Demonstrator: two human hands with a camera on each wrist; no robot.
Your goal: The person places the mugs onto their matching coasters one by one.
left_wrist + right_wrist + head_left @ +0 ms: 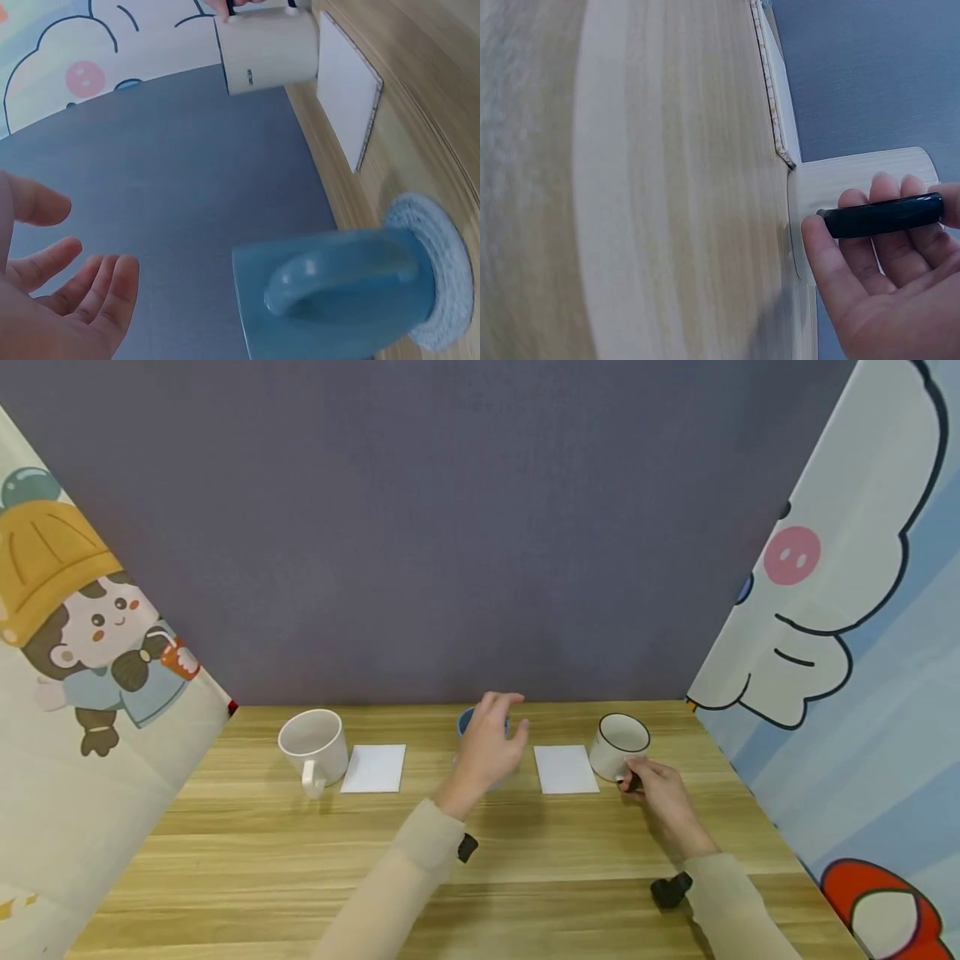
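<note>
My left hand [491, 745] hovers over a blue mug [465, 720], its fingers loosely bent and holding nothing. In the left wrist view the blue mug [330, 292] stands upright on a round, pale blue fuzzy coaster [446, 277], apart from the hand. On the right, my right hand [660, 789] grips the black handle [885, 215] of a white mug [617, 747] with a dark rim. That mug stands upright just right of a white square coaster [566, 770]. The head view hides most of the blue mug behind my left hand.
A plain white mug [311, 742], handle toward me, stands at the left of the wooden table [300, 877]. Beside it lies another white square coaster [373, 768]. A dark grey panel [465, 527] rises behind the table, with cartoon-printed cloths at both sides.
</note>
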